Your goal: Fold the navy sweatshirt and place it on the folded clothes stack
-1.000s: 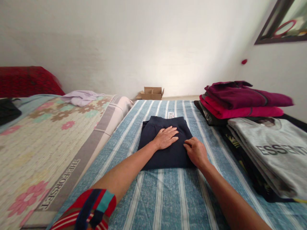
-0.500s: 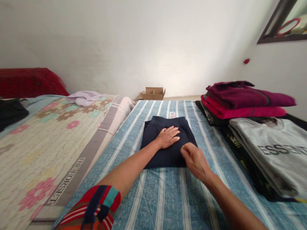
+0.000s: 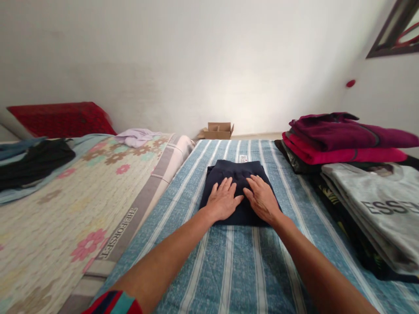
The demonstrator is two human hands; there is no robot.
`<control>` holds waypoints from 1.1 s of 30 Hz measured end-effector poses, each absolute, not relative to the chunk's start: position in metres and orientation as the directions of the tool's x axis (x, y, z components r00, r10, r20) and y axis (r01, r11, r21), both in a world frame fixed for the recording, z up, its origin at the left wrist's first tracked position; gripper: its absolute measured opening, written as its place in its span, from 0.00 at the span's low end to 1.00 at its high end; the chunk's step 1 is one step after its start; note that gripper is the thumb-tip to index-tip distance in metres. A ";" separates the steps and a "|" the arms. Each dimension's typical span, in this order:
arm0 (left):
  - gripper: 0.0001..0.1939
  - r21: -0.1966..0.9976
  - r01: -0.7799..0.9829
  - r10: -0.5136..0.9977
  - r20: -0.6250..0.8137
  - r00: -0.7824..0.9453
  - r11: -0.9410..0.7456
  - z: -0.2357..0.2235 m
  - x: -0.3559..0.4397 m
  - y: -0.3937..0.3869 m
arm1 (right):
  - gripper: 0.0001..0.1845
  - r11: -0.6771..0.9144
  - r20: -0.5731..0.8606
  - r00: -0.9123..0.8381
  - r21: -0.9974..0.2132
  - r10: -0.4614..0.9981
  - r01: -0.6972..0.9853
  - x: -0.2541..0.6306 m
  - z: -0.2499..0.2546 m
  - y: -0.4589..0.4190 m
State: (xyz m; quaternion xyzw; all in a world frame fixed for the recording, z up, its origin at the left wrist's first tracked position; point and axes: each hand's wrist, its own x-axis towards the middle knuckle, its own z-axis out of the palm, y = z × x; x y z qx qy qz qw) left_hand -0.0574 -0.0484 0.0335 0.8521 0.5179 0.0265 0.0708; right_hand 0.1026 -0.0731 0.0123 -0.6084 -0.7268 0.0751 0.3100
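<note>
A folded navy garment with a wide waistband-like edge [image 3: 238, 166] lies flat on the blue striped bedsheet [image 3: 183, 261]. My left hand [image 3: 223, 200] rests palm down on its left half, fingers spread. On the right half, my right hand [image 3: 262, 198] also presses flat with its fingers apart. The two thumbs point toward each other over the dark cloth. Neither hand grips the fabric. The garment's underlying layers are hidden.
At right stand stacks of folded clothes: a maroon top [image 3: 347, 133] over a pink one, and a grey shirt [image 3: 386, 196] nearer. A flowered bed [image 3: 75, 218] adjoins at left, bearing dark clothes [image 3: 39, 159] and a lilac cloth [image 3: 137, 137]. A cardboard box [image 3: 218, 131] sits by the wall.
My right hand has gone from curled at the garment's right edge to flat on top. My left hand has shifted nearer me on the cloth. The view has turned slightly left.
</note>
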 end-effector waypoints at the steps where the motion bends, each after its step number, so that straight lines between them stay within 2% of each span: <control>1: 0.34 0.149 0.890 0.897 -0.045 0.441 -0.430 0.028 -0.062 -0.050 | 0.27 0.197 0.275 -0.076 -0.443 0.958 0.874 0.104 0.004 -0.071; 4: 0.37 0.176 0.898 0.908 -0.046 0.416 -0.403 0.010 -0.074 -0.050 | 0.34 0.103 0.083 -0.077 -0.378 0.994 0.920 0.103 -0.013 -0.076; 7: 0.37 0.196 0.892 0.908 -0.016 0.418 -0.407 0.002 -0.079 -0.050 | 0.36 0.071 0.028 -0.066 -0.363 0.997 0.929 0.102 -0.017 -0.081; 13: 0.36 0.221 0.912 0.936 0.013 0.352 -0.346 0.012 -0.076 -0.049 | 0.36 0.068 0.049 -0.054 -0.366 0.997 0.928 0.101 -0.002 -0.072; 17: 0.32 0.176 0.931 0.946 0.096 0.308 -0.321 0.025 -0.068 -0.019 | 0.32 0.071 0.139 -0.025 -0.341 0.990 0.937 0.098 0.016 -0.042; 19: 0.33 0.160 0.943 0.956 0.080 0.283 -0.292 0.023 -0.065 -0.002 | 0.31 0.057 0.152 -0.009 -0.316 0.988 0.947 0.097 0.019 -0.024; 22: 0.37 0.167 0.959 0.973 0.018 0.230 -0.230 0.009 -0.067 0.011 | 0.33 0.032 0.088 -0.006 -0.294 0.996 0.955 0.096 0.011 -0.007; 27: 0.38 0.163 0.963 0.976 0.058 0.210 -0.217 -0.012 -0.072 0.008 | 0.35 0.010 0.045 0.005 -0.324 0.999 0.946 0.100 -0.015 -0.004; 33: 0.36 0.164 0.967 0.981 0.017 0.195 -0.195 0.005 -0.067 0.004 | 0.36 -0.001 0.030 0.012 -0.330 0.999 0.944 0.096 0.005 -0.013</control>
